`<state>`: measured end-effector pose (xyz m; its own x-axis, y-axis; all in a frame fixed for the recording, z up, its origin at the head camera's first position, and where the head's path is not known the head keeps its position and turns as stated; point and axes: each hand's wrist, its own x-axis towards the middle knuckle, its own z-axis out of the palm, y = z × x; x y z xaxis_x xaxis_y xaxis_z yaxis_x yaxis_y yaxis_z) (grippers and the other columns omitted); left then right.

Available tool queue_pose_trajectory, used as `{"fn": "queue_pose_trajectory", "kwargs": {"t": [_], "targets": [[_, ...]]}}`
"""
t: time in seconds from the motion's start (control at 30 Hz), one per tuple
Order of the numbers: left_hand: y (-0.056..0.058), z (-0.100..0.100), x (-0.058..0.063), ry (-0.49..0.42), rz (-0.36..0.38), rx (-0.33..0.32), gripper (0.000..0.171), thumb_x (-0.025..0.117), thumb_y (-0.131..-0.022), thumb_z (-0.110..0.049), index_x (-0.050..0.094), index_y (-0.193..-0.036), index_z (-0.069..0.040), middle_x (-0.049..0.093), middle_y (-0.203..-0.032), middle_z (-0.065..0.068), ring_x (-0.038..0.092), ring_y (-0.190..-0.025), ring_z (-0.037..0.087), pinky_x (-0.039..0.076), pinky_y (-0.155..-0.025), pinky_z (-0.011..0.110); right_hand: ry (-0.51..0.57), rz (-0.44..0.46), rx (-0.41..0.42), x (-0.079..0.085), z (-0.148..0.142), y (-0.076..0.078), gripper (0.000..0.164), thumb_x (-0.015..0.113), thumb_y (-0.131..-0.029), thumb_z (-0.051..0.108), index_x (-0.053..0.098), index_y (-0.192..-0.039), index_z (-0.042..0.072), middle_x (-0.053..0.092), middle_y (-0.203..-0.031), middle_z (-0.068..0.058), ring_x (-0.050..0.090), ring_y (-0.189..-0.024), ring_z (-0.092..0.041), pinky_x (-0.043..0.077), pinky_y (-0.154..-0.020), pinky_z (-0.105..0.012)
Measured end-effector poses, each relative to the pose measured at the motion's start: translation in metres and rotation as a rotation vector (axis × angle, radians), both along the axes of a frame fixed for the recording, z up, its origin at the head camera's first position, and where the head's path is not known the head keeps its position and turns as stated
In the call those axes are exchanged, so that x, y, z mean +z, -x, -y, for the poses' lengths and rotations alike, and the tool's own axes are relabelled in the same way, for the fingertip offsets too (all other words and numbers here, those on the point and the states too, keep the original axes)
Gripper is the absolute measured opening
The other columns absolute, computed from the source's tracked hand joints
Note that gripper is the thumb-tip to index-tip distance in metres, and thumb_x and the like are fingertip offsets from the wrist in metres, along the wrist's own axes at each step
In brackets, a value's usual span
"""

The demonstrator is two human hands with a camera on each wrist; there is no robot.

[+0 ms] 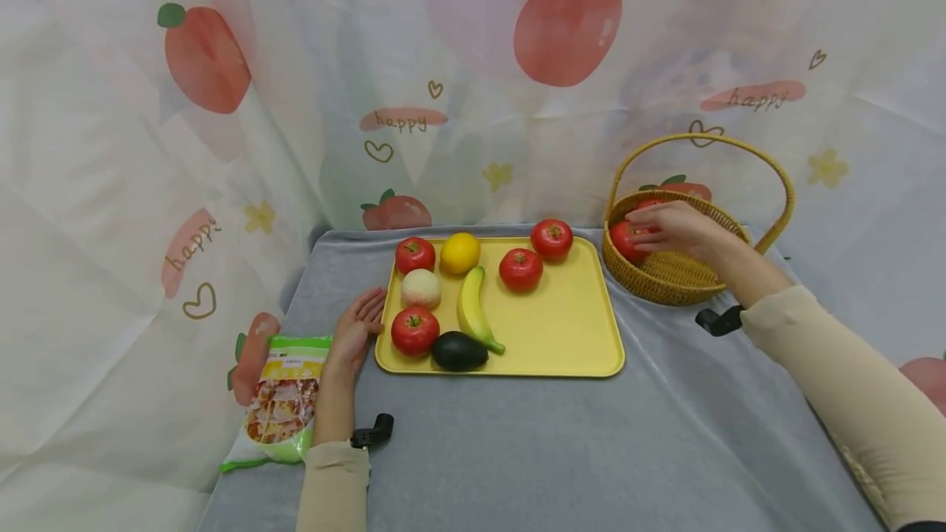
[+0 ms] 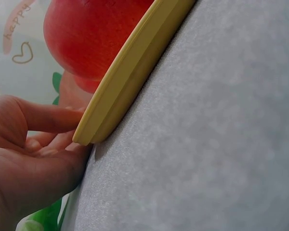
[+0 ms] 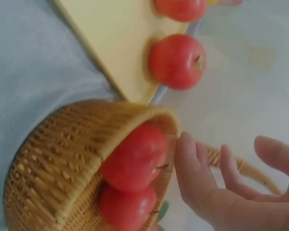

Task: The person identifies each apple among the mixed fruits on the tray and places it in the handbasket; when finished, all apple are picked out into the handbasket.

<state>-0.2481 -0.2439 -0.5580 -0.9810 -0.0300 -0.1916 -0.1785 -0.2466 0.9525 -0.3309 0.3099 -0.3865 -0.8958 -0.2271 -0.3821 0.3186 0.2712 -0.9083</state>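
Note:
My right hand (image 1: 680, 230) hovers over the wicker basket (image 1: 650, 290), its fingers spread and nothing between them. Two red apples lie inside that basket, the upper apple (image 3: 137, 156) against the lower apple (image 3: 127, 207) in the right wrist view. At the left end of the yellow tray (image 1: 565, 327), my left hand (image 1: 358, 328) rests with fingers extended, touching the rim. Closest to it on the tray are a red apple (image 1: 415, 331) and a pale peach (image 1: 421, 289). Also there are a banana (image 1: 473, 310), an avocado (image 1: 460, 351) and a yellow lemon (image 1: 460, 254).
More red apples lie on the tray: one at back left (image 1: 415, 255), one near the middle (image 1: 521, 269), one at the back (image 1: 552, 239). A green-and-white food bag (image 1: 284, 409) lies left of my left forearm. The basket's tall handle (image 1: 776, 179) arches up; a printed curtain (image 1: 458, 39) hangs behind.

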Motion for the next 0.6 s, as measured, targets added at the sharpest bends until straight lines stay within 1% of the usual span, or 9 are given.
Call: {"fn": "queue_pose_trajectory", "kwargs": {"t": [0.07,0.17,0.27,0.3,0.37,0.47,0.53,0.6], "targets": [[0.000,0.000,0.001,0.008,0.003,0.003,0.083,0.040,-0.082,0.031,0.035,-0.160,0.000,0.038,-0.164,0.018,0.036,-0.152,0.027,0.028,-0.126,0.039,-0.014,-0.011,0.025,0.002,0.006,-0.002,0.060,0.055,-0.109,0.023,0.036,-0.155,-0.010,0.066,-0.115,0.001,0.072,-0.104,-0.018,0.060,-0.096,-0.036],[0.000,0.001,0.002,0.015,0.000,0.005,0.082,0.040,-0.083,0.030,0.036,-0.159,0.000,0.039,-0.164,0.018,0.036,-0.152,0.027,0.028,-0.126,0.040,-0.045,-0.029,0.063,0.003,0.017,-0.005,0.061,0.055,-0.109,0.025,0.036,-0.155,-0.010,0.065,-0.121,0.000,0.071,-0.108,-0.020,0.061,-0.094,-0.035],[0.000,0.001,0.003,0.015,-0.006,0.003,0.082,0.040,-0.083,0.030,0.036,-0.159,0.001,0.038,-0.164,0.018,0.036,-0.152,0.028,0.028,-0.126,0.041,-0.065,-0.039,0.093,0.004,0.028,-0.007,0.059,0.054,-0.109,0.026,0.038,-0.154,-0.009,0.064,-0.126,-0.004,0.071,-0.107,-0.018,0.059,-0.097,-0.037],[0.000,0.001,0.002,0.010,-0.008,0.005,0.082,0.040,-0.083,0.030,0.036,-0.159,0.001,0.039,-0.164,0.018,0.036,-0.152,0.028,0.028,-0.126,0.041,-0.067,-0.039,0.104,0.005,0.031,-0.008,0.059,0.054,-0.109,0.026,0.039,-0.154,-0.009,0.062,-0.130,-0.008,0.071,-0.107,-0.017,0.058,-0.099,-0.037],[0.000,0.001,0.002,0.002,-0.008,0.008,0.083,0.040,-0.082,0.031,0.036,-0.159,0.001,0.039,-0.164,0.019,0.036,-0.152,0.028,0.028,-0.126,0.040,-0.069,-0.042,0.125,0.004,0.037,-0.009,0.057,0.053,-0.110,0.025,0.038,-0.154,-0.009,0.058,-0.140,-0.016,0.070,-0.107,-0.015,0.057,-0.101,-0.038],[0.000,0.001,0.001,-0.007,-0.008,0.013,0.083,0.040,-0.082,0.031,0.036,-0.159,0.001,0.039,-0.163,0.019,0.036,-0.152,0.029,0.028,-0.126,0.040,-0.075,-0.044,0.155,0.003,0.045,-0.010,0.057,0.051,-0.111,0.025,0.037,-0.155,-0.009,0.045,-0.152,-0.027,0.070,-0.108,-0.012,0.057,-0.101,-0.038],[0.000,0.000,0.000,-0.010,-0.010,0.012,0.084,0.039,-0.081,0.032,0.035,-0.159,0.002,0.038,-0.163,0.020,0.036,-0.152,0.030,0.028,-0.126,0.040,-0.073,-0.042,0.168,0.002,0.051,-0.011,0.058,0.051,-0.111,0.025,0.037,-0.154,-0.009,0.040,-0.156,-0.031,0.070,-0.107,-0.012,0.056,-0.102,-0.039],[-0.001,0.000,0.000,-0.010,-0.014,0.011,0.084,0.039,-0.081,0.032,0.034,-0.159,0.003,0.037,-0.164,0.021,0.035,-0.153,0.030,0.028,-0.126,0.040,-0.067,-0.036,0.173,-0.001,0.056,-0.011,0.056,0.051,-0.111,0.026,0.038,-0.154,-0.009,0.040,-0.156,-0.031,0.070,-0.107,-0.014,0.055,-0.104,-0.041]]}}
